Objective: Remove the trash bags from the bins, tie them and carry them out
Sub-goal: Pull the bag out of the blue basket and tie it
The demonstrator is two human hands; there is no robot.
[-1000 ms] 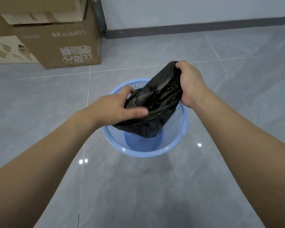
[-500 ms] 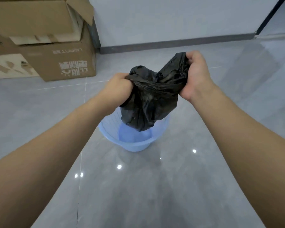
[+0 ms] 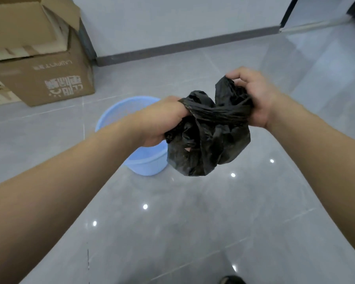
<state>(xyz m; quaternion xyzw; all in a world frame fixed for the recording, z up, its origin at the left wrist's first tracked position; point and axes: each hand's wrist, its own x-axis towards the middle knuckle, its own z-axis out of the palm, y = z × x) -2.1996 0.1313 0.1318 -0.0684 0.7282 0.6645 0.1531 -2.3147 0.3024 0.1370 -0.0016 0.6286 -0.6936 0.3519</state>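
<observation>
A small black trash bag (image 3: pixel 208 144) hangs in the air between my hands, clear of the bin. My left hand (image 3: pixel 162 121) is closed on the bag's left top corner. My right hand (image 3: pixel 252 97) grips the right top corner, a flap of plastic sticking up past its fingers. The bag's mouth is stretched taut between the two fists. The light blue mesh bin (image 3: pixel 115 115) stands on the floor behind and below my left hand, with no bag in it; my forearm hides part of its rim.
Stacked cardboard boxes (image 3: pixel 55 78) stand at the upper left against a white wall with a dark baseboard (image 3: pixel 184 48). Glossy grey floor tiles (image 3: pixel 193 222) spread all around. A dark doorway frame (image 3: pixel 287 13) is at the upper right, and a dark shoe tip (image 3: pixel 232 280) shows at the bottom.
Both hands lifted the black bag out of the blue bin and carried it up and to the right. The bag's top corners are now pulled apart and taut.
</observation>
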